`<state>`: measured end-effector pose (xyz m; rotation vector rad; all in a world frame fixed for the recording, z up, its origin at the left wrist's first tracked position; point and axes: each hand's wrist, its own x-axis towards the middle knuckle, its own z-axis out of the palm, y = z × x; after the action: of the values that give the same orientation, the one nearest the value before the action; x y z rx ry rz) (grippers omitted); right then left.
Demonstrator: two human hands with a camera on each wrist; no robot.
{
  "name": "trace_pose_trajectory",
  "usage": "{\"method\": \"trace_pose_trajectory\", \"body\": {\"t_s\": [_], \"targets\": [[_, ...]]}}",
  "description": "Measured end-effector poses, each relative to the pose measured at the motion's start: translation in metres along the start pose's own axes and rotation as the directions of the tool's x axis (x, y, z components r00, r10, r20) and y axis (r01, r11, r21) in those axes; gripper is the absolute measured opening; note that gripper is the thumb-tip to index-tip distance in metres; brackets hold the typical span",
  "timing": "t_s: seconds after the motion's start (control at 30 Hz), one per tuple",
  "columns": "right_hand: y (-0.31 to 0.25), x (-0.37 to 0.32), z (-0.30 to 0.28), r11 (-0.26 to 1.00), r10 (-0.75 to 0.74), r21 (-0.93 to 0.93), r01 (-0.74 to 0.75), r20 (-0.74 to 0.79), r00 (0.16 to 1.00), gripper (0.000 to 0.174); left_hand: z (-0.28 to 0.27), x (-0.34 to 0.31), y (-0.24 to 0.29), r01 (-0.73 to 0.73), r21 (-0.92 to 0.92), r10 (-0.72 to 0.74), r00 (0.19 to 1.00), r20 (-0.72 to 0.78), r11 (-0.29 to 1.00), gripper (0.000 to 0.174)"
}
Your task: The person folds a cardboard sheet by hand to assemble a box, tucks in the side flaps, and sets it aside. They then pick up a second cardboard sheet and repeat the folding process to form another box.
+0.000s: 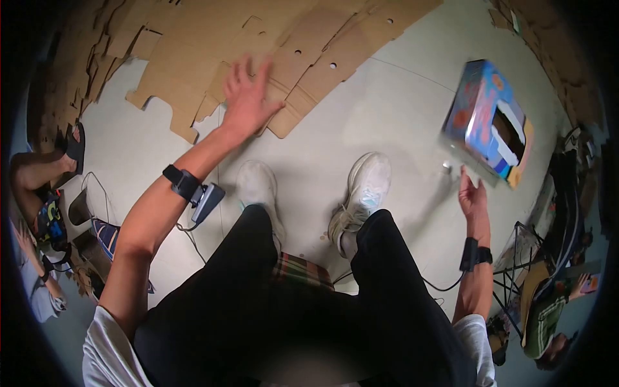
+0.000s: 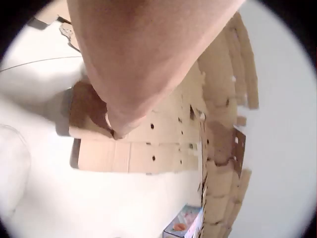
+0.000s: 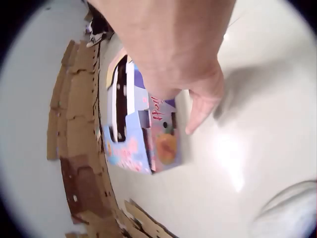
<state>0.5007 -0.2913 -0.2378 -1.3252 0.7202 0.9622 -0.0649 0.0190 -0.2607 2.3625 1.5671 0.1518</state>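
Observation:
My left hand (image 1: 246, 97) has its fingers spread over the near edge of a flat, die-cut sheet of brown cardboard (image 1: 193, 64). In the left wrist view the forearm hides most of that hand, and a folded cardboard flap (image 2: 104, 154) shows beside it. To the right is a printed blue and purple carton (image 1: 474, 126) with a long dark opening in one face. My right hand (image 1: 474, 198) is at the carton's near end, thumb and fingers apart. In the right wrist view this hand overlaps the carton (image 3: 130, 152), with the thumb off its side.
Two white shoes (image 1: 371, 177) stand on the pale tiled floor (image 1: 335, 129) between the hands. Stacked cardboard (image 1: 106, 58) lines the far left, with more along the right wall. Other people sit at both sides. A thin black stand (image 1: 516, 277) is by the right arm.

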Motion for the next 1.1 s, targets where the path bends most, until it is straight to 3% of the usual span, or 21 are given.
{"method": "trace_pose_trajectory", "body": {"t_s": [0.03,0.1,0.23,0.37,0.47,0.57,0.67,0.77,0.83,0.87,0.97,1.0,1.07,1.1], "targets": [[0.009,0.000,-0.002,0.992,0.127,-0.013,-0.126,0.125,0.984,0.036,0.009,0.000,-0.011,0.079,0.016,-0.079,0.997,0.019,0.997,0.089],[0.042,-0.021,0.012,0.957,0.222,-0.237,-0.165,0.239,0.945,0.029,0.024,0.007,-0.037,0.227,0.048,-0.230,0.972,0.051,0.973,0.101],[0.095,-0.060,0.050,0.842,0.239,-0.529,-0.101,0.199,0.950,0.025,0.018,0.020,-0.066,0.484,-0.011,-0.484,0.874,-0.034,0.875,0.093],[0.106,-0.073,0.064,0.806,0.208,-0.589,-0.055,0.194,0.959,0.026,0.004,0.017,-0.067,0.517,0.017,-0.516,0.849,0.113,0.856,0.065],[0.111,-0.073,0.072,0.743,0.147,-0.669,0.027,0.203,0.968,0.028,-0.040,0.022,-0.052,0.250,0.009,-0.248,0.955,0.162,0.968,0.039],[0.113,-0.081,0.085,0.642,0.087,-0.753,0.140,0.254,0.963,0.028,-0.050,0.032,-0.050,0.003,-0.057,0.001,0.998,0.066,0.998,0.031],[0.126,-0.083,0.097,0.464,0.043,-0.816,0.345,0.410,0.911,0.026,-0.080,0.038,-0.010,0.124,-0.285,-0.074,0.981,0.178,0.951,0.033],[0.143,-0.079,0.097,0.197,0.078,-0.777,0.598,0.620,0.780,0.027,-0.120,0.041,0.047,0.375,-0.569,-0.205,0.917,0.341,0.732,0.037],[0.160,-0.125,0.129,-0.047,0.086,-0.688,0.724,0.719,0.690,0.029,-0.146,0.046,0.079,0.354,-0.665,-0.148,0.926,0.346,0.658,0.037],[0.165,-0.144,0.141,-0.090,0.111,-0.648,0.756,0.748,0.655,0.036,-0.156,0.047,0.091,0.342,-0.710,-0.123,0.931,0.342,0.616,0.037],[0.178,-0.159,0.143,-0.254,0.118,-0.333,0.908,0.921,0.371,0.042,-0.175,0.044,0.119,0.293,-0.759,0.077,0.909,0.409,0.581,0.038],[0.183,-0.161,0.141,-0.255,0.104,-0.250,0.934,0.953,0.284,0.049,-0.180,0.037,0.128,0.269,-0.752,0.160,0.882,0.444,0.602,0.038],[0.196,-0.174,0.143,-0.158,-0.005,-0.206,0.966,0.978,0.208,0.051,-0.185,0.022,0.147,0.219,-0.739,0.319,0.798,0.512,0.637,0.038],[0.200,-0.166,0.134,-0.104,0.024,-0.259,0.960,0.964,0.263,0.050,-0.180,0.018,0.151,0.228,-0.789,0.420,0.745,0.519,0.571,0.039]]}}
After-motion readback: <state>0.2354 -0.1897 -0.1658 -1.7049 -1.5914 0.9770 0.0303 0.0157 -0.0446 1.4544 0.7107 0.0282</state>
